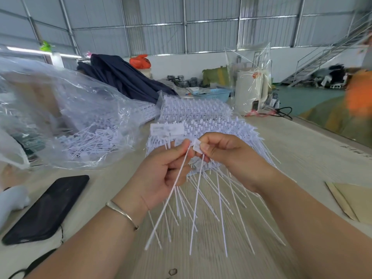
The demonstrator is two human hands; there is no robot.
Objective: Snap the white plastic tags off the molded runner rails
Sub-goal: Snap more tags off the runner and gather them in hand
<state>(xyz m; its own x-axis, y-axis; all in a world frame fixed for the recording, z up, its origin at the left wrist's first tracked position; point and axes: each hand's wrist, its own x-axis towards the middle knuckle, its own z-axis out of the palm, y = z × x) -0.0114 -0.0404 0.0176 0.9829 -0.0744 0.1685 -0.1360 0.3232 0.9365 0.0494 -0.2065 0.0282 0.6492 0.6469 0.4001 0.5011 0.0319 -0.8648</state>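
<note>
While both hands are working at the middle of the scene, the left hand [161,174] is pinching a thin white tail and the right hand [223,156] is gripping a small flat white tag [196,147]. Stacked runner rails [203,121], bristling with tags and long tails, are lying just beyond on the table [302,150]. At the left, a clear plastic bag [60,109] is holding loose tags.
</note>
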